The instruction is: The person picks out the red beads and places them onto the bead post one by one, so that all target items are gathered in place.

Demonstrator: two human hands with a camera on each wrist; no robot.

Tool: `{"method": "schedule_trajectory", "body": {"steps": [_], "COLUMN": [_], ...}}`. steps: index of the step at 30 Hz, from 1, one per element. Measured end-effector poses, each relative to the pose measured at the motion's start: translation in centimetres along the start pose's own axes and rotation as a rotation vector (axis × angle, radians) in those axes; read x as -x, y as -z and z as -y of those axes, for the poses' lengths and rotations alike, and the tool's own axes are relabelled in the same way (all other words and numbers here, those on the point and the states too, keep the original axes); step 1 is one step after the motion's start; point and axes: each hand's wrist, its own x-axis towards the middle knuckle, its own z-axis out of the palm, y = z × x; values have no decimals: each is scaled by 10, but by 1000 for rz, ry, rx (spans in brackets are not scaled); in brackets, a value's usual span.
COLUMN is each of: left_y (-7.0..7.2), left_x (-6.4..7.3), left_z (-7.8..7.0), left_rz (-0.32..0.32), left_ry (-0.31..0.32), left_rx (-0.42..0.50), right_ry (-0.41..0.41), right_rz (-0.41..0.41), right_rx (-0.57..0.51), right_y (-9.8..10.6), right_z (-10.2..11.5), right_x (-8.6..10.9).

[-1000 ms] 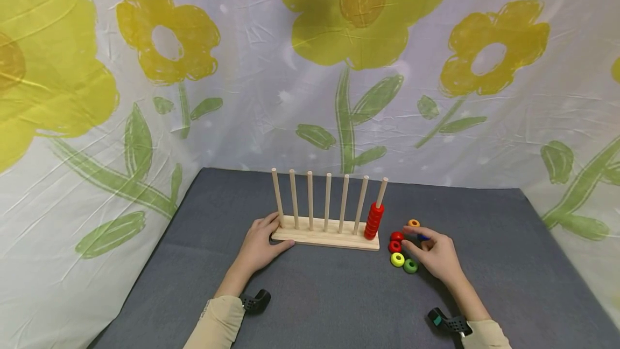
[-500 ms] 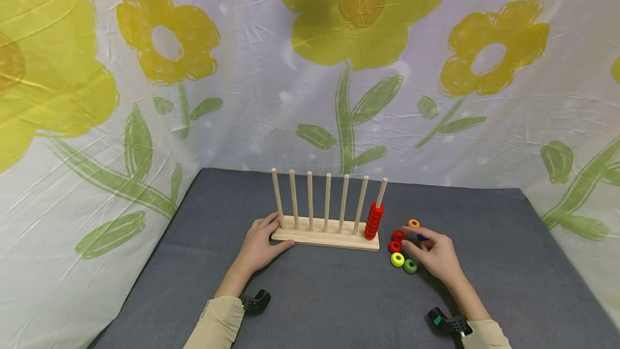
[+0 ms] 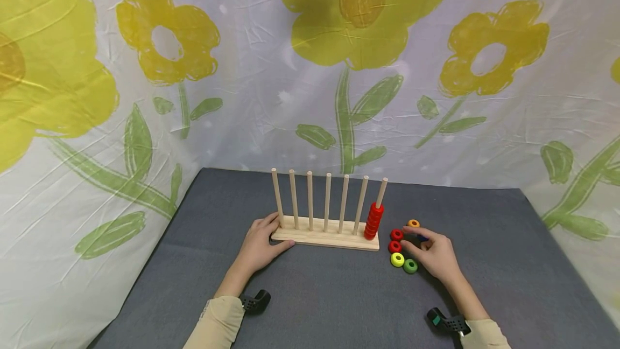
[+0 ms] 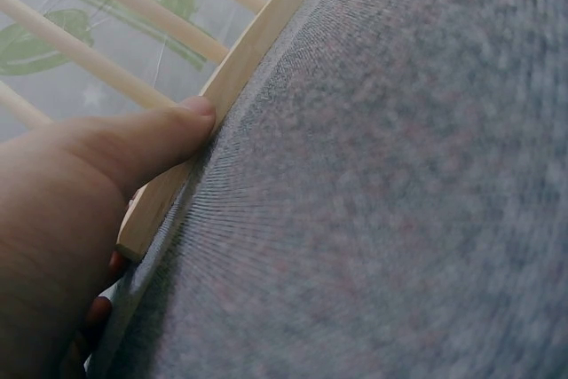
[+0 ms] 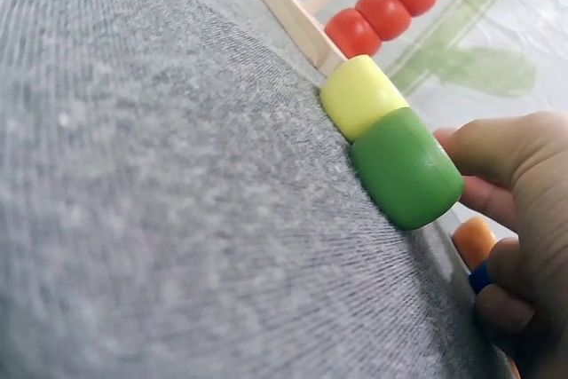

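Observation:
A wooden peg stand stands mid-table, several red beads stacked on its rightmost peg. My left hand grips the left end of its base, thumb along the front edge, as the left wrist view also shows. My right hand is over the loose beads, thumb and index finger apart at the right side of a red bead lying on the cloth. Another red bead, a yellow bead and a green bead lie in front. The hand partly hides a blue bead.
An orange bead lies just beyond the right fingertips. Dark grey cloth covers the table. Behind and at the sides hangs a pale curtain with yellow flowers. Each wrist wears a black camera band, including the right band.
The red bead at my right fingertips was tilted half a second ago and now lies flatter, its hole facing up. My left hand and the stand have stayed put.

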Motion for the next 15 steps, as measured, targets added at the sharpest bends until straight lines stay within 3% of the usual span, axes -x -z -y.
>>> {"method": "schedule_trajectory", "body": {"steps": [15], "left_y": [1], "left_x": [0], "left_z": [-2], "left_rz": [9], "left_ry": [12], "left_rx": [-3], "right_ry": [-38], "right_rz": [13], "right_rx": [49], "right_y": [-3], "right_z": [-1], "right_x": [-7]}}
